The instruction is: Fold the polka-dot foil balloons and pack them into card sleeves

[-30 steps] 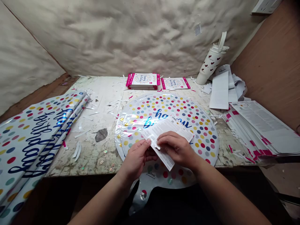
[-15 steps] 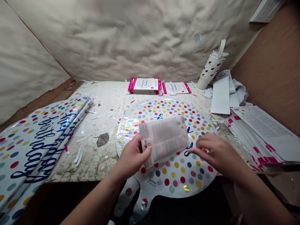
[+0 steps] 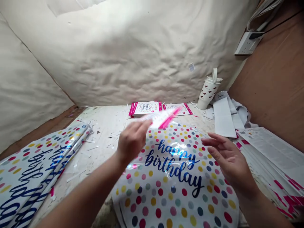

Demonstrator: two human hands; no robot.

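My left hand (image 3: 133, 139) grips a pink-and-white printed card sleeve (image 3: 163, 118), tilted and smeared by motion, in front of the card stacks at the back. My right hand (image 3: 228, 158) is open, fingers apart, above the right side of a flat round foil balloon (image 3: 175, 177). That balloon is white with coloured dots and reads "happy birthday" in blue. At least one more sheet seems to lie beneath it.
Folded dotted balloons (image 3: 40, 158) lie at the left. Behind stand a stack of pink-edged cards (image 3: 146, 108) and another such card (image 3: 185, 109). At the right are a white tumbler (image 3: 207, 91), white paper strips (image 3: 224, 115), piled printed cards (image 3: 275, 155) and a wall socket (image 3: 248, 43).
The card has moved up and away toward the back stacks in my left hand, its pink-edged side now showing. My right hand has opened. The view has tipped upward.
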